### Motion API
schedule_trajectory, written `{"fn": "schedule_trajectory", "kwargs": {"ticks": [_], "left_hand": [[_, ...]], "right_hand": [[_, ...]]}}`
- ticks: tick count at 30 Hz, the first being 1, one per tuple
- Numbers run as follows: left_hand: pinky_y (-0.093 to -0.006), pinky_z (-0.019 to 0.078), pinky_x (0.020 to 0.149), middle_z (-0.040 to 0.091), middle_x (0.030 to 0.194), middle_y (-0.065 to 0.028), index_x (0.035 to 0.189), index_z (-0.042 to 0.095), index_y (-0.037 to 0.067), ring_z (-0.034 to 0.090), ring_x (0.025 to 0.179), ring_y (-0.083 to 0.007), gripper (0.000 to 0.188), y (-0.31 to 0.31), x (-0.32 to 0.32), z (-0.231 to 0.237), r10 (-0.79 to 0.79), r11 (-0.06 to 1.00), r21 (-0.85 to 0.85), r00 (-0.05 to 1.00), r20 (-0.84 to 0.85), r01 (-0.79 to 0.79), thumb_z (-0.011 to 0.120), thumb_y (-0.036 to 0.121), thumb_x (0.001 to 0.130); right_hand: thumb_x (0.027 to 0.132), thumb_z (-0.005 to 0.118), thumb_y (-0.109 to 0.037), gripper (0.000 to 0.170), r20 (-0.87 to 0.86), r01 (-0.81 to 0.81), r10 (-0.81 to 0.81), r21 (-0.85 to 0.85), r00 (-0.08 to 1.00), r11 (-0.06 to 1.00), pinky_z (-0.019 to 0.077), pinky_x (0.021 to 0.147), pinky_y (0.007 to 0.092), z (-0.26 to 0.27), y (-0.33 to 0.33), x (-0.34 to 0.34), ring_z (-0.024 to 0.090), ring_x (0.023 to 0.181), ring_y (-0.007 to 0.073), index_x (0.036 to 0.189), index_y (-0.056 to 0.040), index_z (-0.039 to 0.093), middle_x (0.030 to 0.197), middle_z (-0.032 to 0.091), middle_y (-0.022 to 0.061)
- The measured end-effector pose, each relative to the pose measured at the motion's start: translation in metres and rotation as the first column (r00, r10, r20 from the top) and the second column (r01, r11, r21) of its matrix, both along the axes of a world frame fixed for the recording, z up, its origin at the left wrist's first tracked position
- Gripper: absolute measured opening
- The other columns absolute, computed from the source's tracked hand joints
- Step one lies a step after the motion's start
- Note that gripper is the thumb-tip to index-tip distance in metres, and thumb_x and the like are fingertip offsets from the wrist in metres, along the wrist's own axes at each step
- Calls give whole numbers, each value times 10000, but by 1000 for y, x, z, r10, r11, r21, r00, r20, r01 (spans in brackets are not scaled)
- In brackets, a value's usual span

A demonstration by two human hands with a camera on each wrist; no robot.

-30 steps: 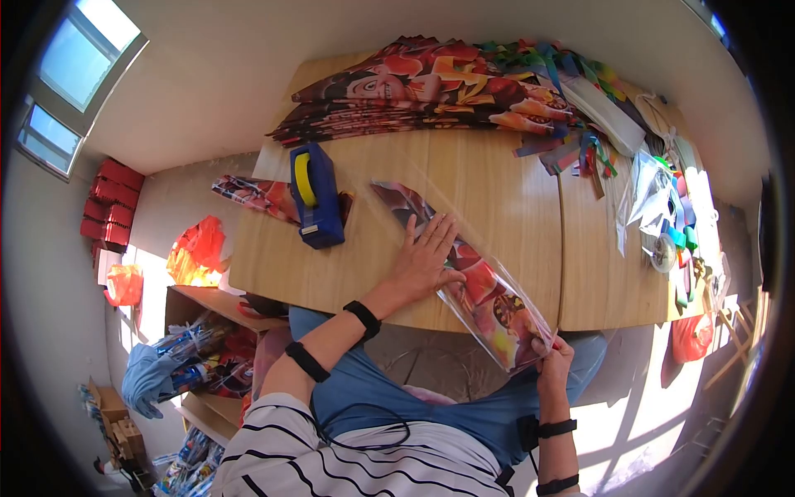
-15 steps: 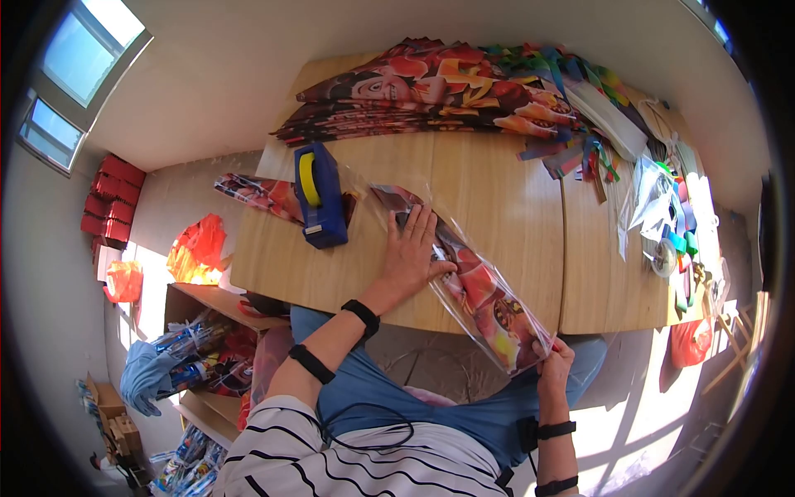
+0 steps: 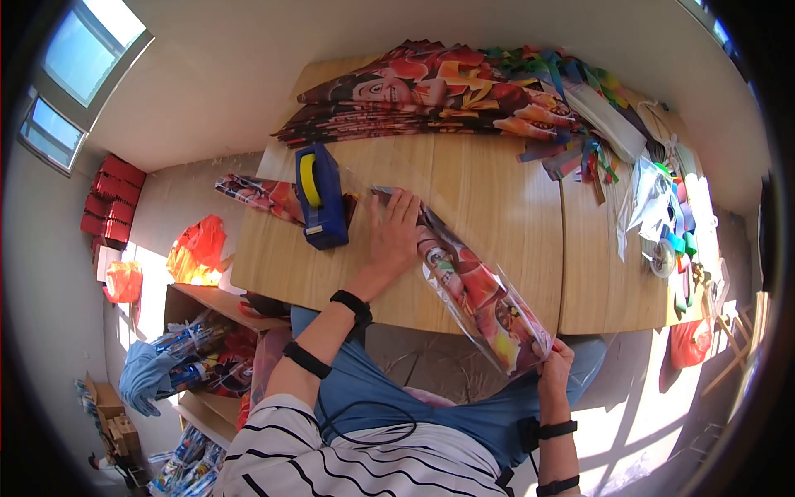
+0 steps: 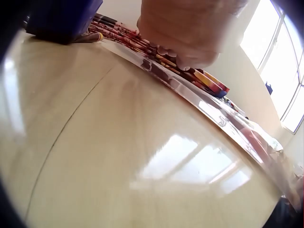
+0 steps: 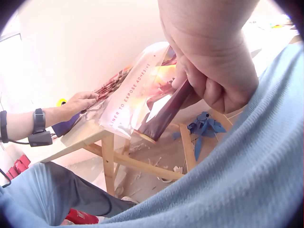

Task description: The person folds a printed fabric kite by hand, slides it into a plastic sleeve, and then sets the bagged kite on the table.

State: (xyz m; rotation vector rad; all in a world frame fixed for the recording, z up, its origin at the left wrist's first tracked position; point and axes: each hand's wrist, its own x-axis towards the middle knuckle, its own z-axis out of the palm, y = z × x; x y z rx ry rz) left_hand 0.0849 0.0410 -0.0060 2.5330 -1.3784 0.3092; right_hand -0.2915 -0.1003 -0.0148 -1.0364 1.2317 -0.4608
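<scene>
A long folded printed bundle [image 3: 468,286] in red and yellow lies slantwise across the table's front edge, inside a clear plastic bag [image 5: 135,90] with red lettering. My left hand [image 3: 393,240] rests with straight fingers on the bundle's narrow far end. At the wide near end, beyond the table edge, my right hand [image 3: 556,369] grips the bundle and bag with curled fingers. The right wrist view shows that hand [image 5: 209,78] from close up, a dark rolled end sticking out below its fingers. A blue tape dispenser [image 3: 331,217] stands left of my left hand.
Stacked printed bundles [image 3: 414,95] with coloured ribbons run along the table's back. Another bundle [image 3: 261,195] lies partly behind the dispenser. Plastic bags [image 3: 650,195] and ribbons lie at the right. An open carton [image 3: 203,302] with wrapped things stands below the table's left side.
My left hand has slid up and left along the bundle to its narrow end, uncovering more of the print. The right hand keeps its grip in the same place.
</scene>
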Motion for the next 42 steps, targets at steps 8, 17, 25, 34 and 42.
{"fn": "schedule_trajectory", "kwargs": {"ticks": [8,17,25,34,42], "left_hand": [[-613,162,1179,419,1533,-126,1450,464,50,309,1474,-294,617,-4,-8,10,-273,958,35,945,-179,283,630,337,930],[-655,53,1173,292,1623,-96,1537,362,102,208,1524,-293,783,-11,-87,-2,-458,879,0,843,-282,477,519,575,933],[-539,301,1092,512,1361,-184,1334,519,15,478,1285,-349,748,3,-155,67,-675,737,-220,680,-288,639,654,564,844],[-408,442,741,545,851,-113,900,587,35,572,834,-290,194,5,-177,70,-605,791,-277,766,-217,546,678,141,766],[-404,454,722,541,831,-110,884,591,47,565,791,-300,108,4,-177,72,-674,724,-418,692,-258,549,659,94,813]], "right_hand": [[777,782,-29,121,1,17,-17,95,1000,995,256,382,201,16,-1,12,421,429,27,873,-45,708,660,618,-30],[799,752,34,152,34,23,-29,183,999,983,242,392,207,17,4,25,409,447,17,942,-16,736,685,619,-33],[793,767,10,96,98,33,-54,211,994,977,268,371,215,24,11,48,449,425,44,882,-10,735,663,641,-2],[819,713,23,53,254,3,-64,230,965,973,327,354,213,34,35,77,484,405,82,871,20,718,664,657,48],[841,716,25,52,403,95,-210,286,891,953,372,401,234,33,53,98,533,477,97,893,21,709,706,652,26]]}}
